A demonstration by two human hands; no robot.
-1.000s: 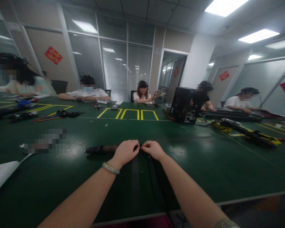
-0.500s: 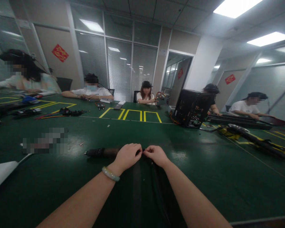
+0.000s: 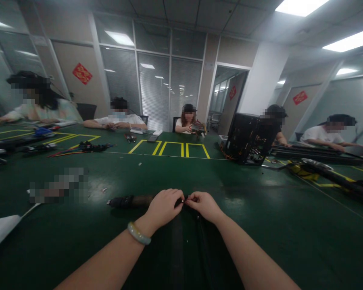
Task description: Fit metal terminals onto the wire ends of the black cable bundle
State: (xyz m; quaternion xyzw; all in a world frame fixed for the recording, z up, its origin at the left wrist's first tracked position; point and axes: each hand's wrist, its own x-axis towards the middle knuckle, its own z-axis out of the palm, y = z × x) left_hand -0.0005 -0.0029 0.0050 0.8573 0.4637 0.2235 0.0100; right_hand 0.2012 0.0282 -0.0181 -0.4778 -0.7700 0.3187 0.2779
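A person's two bare hands meet over a green table (image 3: 124, 173), at the right end of a dark cylindrical tool (image 3: 130, 202). The tool lies flat on the near middle of the table, its narrow metal tip pointing left. The left hand (image 3: 166, 207), a pale green bracelet (image 3: 139, 233) on its wrist, curls over the tool and grasps it. The right hand (image 3: 205, 206), just beside it, pinches a small dark piece (image 3: 186, 197) at the tool's right end; the fingers hide its exact form. A dark cable (image 3: 201, 237) runs toward the near edge from below the right hand, its upper end too dim to trace. To the left lie a blurred-out object (image 3: 59, 186) and, at the frame's edge, a white item (image 3: 1, 231).

On the far side, five co-workers sit around the table, one of them handling a device (image 3: 199, 129). A black computer case (image 3: 249, 141) stands at far right, beyond yellow tape outlines (image 3: 172, 143). Coloured wires (image 3: 69, 151) lie at far left, and red diamond-shaped papers (image 3: 82, 73) hang on the walls.
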